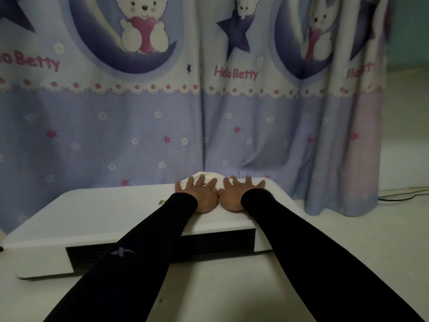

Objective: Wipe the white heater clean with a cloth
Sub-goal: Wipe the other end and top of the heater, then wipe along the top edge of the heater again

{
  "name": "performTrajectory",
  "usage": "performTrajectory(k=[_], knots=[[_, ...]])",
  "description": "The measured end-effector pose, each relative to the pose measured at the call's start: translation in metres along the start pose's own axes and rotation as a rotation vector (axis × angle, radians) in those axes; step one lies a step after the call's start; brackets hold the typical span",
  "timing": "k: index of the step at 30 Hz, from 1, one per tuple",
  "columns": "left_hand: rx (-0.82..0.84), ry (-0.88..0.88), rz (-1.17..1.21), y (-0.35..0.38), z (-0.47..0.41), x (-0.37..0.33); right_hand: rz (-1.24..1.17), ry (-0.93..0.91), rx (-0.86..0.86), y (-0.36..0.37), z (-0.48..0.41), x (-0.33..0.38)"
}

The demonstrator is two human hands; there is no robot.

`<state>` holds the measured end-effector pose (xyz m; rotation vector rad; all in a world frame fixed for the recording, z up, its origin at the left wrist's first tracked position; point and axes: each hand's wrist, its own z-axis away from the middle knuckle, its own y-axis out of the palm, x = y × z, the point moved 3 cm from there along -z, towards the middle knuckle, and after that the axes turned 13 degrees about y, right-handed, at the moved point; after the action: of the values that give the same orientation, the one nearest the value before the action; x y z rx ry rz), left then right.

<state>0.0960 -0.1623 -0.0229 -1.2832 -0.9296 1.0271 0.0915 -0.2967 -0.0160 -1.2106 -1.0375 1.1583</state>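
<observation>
The white heater (97, 212) lies flat on the floor, its dark vent grille (209, 242) facing me. A white cloth (210, 176) lies on the heater's top near the far right edge, bunched up a little beyond my fingertips. My left hand (199, 194) and my right hand (239, 192) rest side by side on the cloth, palms down, fingers spread flat, thumbs almost touching. Both arms wear long black sleeves. Most of the cloth is hidden under my hands.
A lilac curtain (139, 135) printed with bears and stars hangs right behind the heater and touches the floor. A dark cable (404, 194) runs along the floor at the right. Pale floor (209, 287) lies in front of the heater.
</observation>
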Motion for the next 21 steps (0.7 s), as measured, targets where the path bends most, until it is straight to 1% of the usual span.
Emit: performTrajectory(k=[12,17,21], knots=[[0.043,0.03,-0.003,0.003,0.048,-0.035,-0.049,0.005,0.031,0.002,0.062,-0.028],[0.034,0.034,-0.003,0.005,0.068,-0.051,-0.109,0.004,0.016,0.007,0.089,-0.044],[0.027,0.043,-0.032,0.007,0.078,-0.064,-0.108,0.008,-0.004,0.009,0.098,-0.058]])
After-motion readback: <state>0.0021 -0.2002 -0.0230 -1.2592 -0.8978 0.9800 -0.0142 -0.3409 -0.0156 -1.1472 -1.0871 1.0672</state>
